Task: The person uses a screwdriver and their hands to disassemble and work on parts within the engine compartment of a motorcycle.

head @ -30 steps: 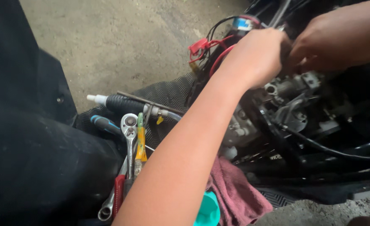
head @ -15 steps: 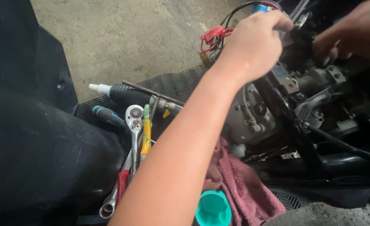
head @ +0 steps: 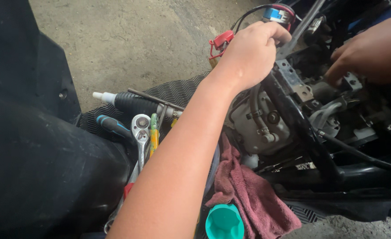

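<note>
- The person's left arm is reaching up and away from the lower middle of the view, bare from the upper forearm to the wrist, stretched almost straight.
- The left hand (head: 251, 57) is showing its back to the camera, knuckles up, with the fingers curling forward and down in a closed grasp; the fingertips are hidden behind the hand.
- The right hand (head: 372, 51) is coming in from the upper right edge, palm down, fingers bending downward; its fingertips are lying in shadow, so its grip cannot be told.
- The two hands are working near each other, not touching.
</note>
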